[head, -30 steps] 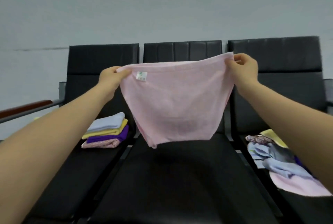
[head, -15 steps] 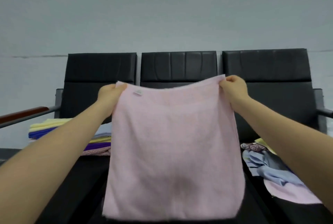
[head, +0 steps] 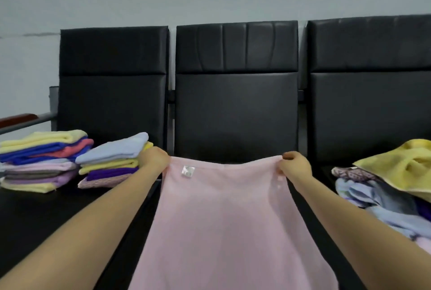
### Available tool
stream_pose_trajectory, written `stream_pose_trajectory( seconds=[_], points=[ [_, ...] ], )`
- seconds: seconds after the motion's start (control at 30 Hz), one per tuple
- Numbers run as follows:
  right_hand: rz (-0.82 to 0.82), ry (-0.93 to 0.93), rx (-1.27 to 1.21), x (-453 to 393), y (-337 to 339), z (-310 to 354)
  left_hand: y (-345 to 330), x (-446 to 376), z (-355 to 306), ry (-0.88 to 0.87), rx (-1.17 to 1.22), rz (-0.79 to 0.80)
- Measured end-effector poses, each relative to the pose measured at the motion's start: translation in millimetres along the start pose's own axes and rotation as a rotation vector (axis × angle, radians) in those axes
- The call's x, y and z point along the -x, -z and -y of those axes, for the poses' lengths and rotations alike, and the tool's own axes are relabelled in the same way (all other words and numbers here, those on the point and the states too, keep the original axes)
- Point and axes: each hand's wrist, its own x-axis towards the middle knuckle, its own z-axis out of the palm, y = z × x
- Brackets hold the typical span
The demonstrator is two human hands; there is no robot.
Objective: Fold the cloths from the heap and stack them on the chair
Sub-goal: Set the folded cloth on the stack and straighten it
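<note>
**Reporter:** What did the head view show?

**Photographer:** A pink cloth (head: 224, 226) lay spread along the middle chair (head: 236, 115), its far edge near the backrest. The left hand (head: 154, 158) and right hand (head: 296, 165) each pinched a far corner, fingers curled on the fabric.

**Reporter:** And doing it well?

**Photographer:** Likely keeping that edge taut and square before folding. Folded stacks (head: 70, 161) waited at the left chair's rear; the heap (head: 391, 184) sat right.

Pink cloth (head: 224, 219) tag (head: 188, 171): print unreadable
</note>
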Motion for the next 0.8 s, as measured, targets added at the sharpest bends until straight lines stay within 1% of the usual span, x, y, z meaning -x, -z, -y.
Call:
stream_pose_trajectory(
  seconds=[0.1, 0.17, 0.3, 0.5, 0.6, 0.63, 0.7, 0.77, 0.8],
  points=[
    [0.097, 0.011, -0.032, -4.7, -16.8, -12.8, -18.0, -9.5, 9.6, 0.024, -0.039, 0.029],
    [0.149, 0.039, 0.054, 0.9, -19.5, -21.5, -30.4, -1.0, 13.5, -0.007, -0.098, 0.067],
    [0.133, 0.122, 0.341, 28.2, 7.9, -26.9, -43.7, 46.8, 6.5, -0.161, -0.109, 0.133],
    [0.291, 0.016, 0.633, 104.6, 55.1, -31.3, -31.2, 154.3, -10.9, -0.413, -0.036, 0.319],
    [0.377, -0.027, 0.74, 134.1, 63.3, -42.5, -23.8, 201.0, -2.2, -0.517, -0.069, 0.412],
    [0.401, -0.047, 0.732, 140.2, 66.0, -42.4, -21.8, 211.9, 0.4, -0.529, -0.084, 0.465],
    [0.43, -0.055, 0.627, 148.9, 73.0, -40.7, -16.8, 227.5, 2.4, -0.526, -0.091, 0.553],
    [0.44, -0.068, 0.53, 158.9, 82.3, -40.9, -12.0, 239.6, 4.3, -0.547, -0.122, 0.582],
    [0.45, -0.084, 0.52, 161.8, 85.8, -42.4, -12.0, 243.8, 6.8, -0.567, -0.165, 0.587]
  ],
)
